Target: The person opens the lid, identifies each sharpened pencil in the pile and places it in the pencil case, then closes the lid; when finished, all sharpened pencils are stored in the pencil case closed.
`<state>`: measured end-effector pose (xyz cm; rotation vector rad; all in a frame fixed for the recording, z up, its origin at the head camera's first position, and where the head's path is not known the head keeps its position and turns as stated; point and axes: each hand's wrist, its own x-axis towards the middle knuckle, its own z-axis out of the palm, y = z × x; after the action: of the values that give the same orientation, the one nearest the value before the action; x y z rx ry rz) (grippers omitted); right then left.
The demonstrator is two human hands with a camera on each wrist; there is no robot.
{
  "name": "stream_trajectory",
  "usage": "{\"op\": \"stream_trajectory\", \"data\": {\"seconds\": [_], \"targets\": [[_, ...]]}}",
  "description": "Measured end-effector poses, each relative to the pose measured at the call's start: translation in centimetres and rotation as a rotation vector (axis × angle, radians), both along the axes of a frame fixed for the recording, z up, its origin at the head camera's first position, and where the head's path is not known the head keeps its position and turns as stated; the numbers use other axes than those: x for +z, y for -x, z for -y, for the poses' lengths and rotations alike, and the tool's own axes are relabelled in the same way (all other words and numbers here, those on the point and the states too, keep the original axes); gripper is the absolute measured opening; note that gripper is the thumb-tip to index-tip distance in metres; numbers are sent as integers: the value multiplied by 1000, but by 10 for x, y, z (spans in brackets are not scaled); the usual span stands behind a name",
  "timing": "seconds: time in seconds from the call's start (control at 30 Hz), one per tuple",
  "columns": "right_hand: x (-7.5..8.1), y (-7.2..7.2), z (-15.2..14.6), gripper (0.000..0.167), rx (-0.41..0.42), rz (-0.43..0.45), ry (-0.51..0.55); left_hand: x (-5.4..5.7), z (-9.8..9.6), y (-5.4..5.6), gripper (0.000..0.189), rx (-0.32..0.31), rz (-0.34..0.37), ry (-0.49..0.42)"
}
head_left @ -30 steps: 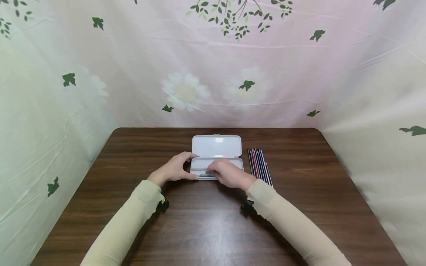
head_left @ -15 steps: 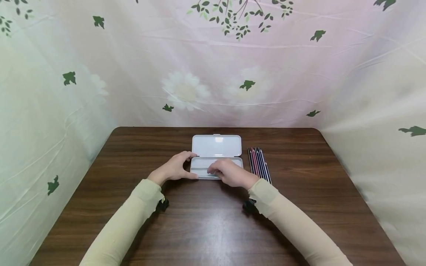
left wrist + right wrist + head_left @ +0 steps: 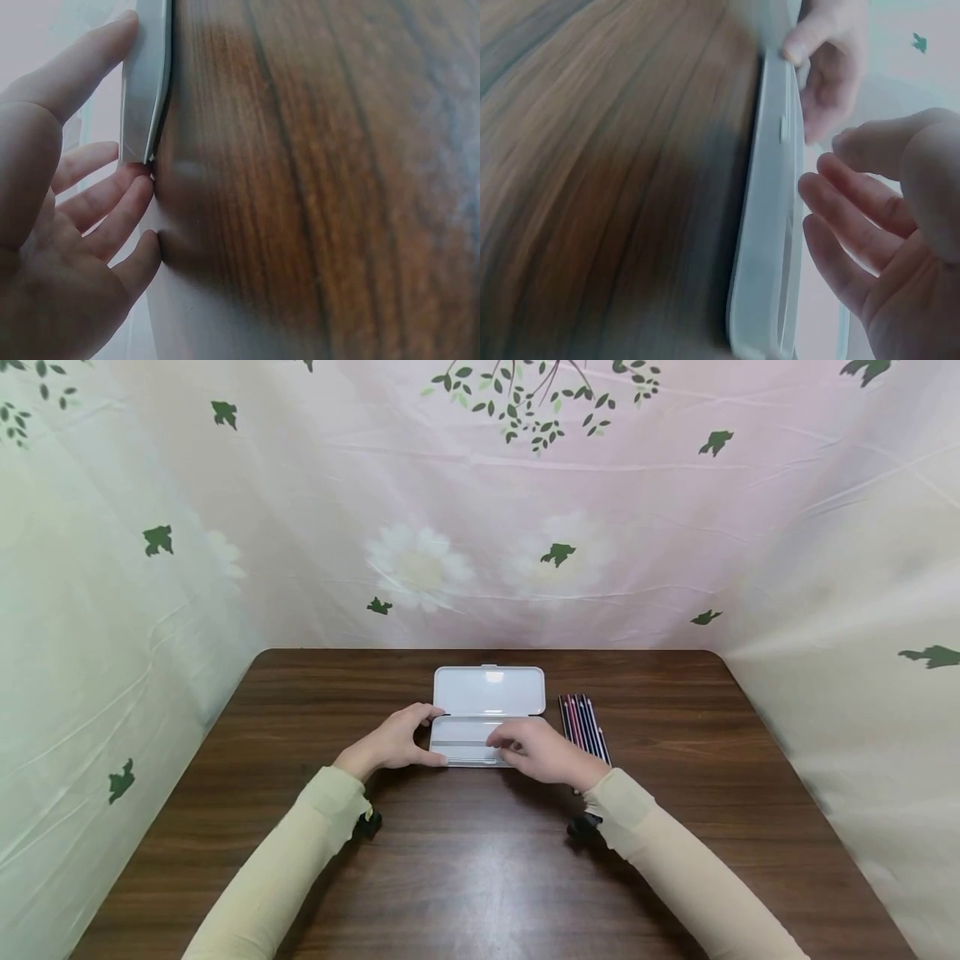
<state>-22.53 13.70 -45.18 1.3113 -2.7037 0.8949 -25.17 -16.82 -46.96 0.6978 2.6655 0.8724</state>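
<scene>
A white pencil case (image 3: 457,732) lies with its lid (image 3: 489,691) laid back behind the tray, and a thin divider runs along inside. My left hand (image 3: 390,739) grips the tray's left end, thumb at the front corner and fingers by the hinge side. In the left wrist view the thumb lies along the case's wall (image 3: 144,97). Over the right part of the tray hovers my right hand (image 3: 543,752), fingers loosely bent. Nothing shows between its thumb and fingertips (image 3: 810,187) in the right wrist view. A thin pencil-like line (image 3: 468,761) runs along the tray's front inner edge.
Several dark, red and blue pencils (image 3: 581,722) lie side by side just right of the case, partly behind the right wrist. The brown wooden table (image 3: 465,860) reaches back to a hanging cloth (image 3: 480,502) with leaf and bird prints.
A greenish pencil under my right fingers now lies at the tray's front edge, and they have let go of it. The right hand has drawn to the right; the left hand stays put.
</scene>
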Motion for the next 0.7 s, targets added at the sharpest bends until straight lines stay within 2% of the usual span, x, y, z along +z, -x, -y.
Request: {"op": "stream_trajectory", "data": {"seconds": [0.17,0.33,0.47,0.7], "targets": [[2,-3,-34,15,-54,-49,91,-2,0,1,90,-7,-5,7],[0,-2,-73,18,-153,-151,100,-2,-1,2,90,-2,4,15],[-2,-1,-101,20,-253,-134,49,-1,0,1,90,-1,3,11],[-6,-2,-139,26,-412,-20,-66,0,0,2,90,2,7,12]]}}
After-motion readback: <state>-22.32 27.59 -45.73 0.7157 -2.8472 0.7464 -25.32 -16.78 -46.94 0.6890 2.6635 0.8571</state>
